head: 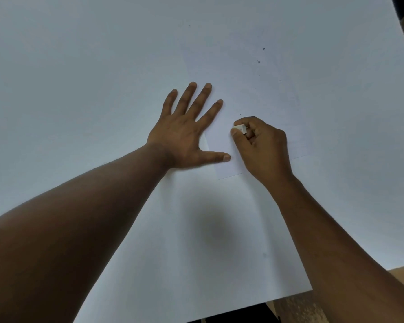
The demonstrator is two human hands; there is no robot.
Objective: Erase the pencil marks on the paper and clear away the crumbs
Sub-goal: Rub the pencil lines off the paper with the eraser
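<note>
Left hand [184,134] lies flat, fingers spread, pinning the paper [254,94]; right hand [259,141] pinches the eraser [240,128]. Best rub lightly toward 12 o'clock, away from that pinning palm, avoiding creases.

From my remote seat I cannot name the room with any confidence. I see a broad white desk [79,66] filling nearly the whole view, with a sheet of paper [254,94] lying on it, which suggests a plain writing or study spot. At the right edge I see a strip of mottled brown floor [296,310], too blurred to identify.
</note>
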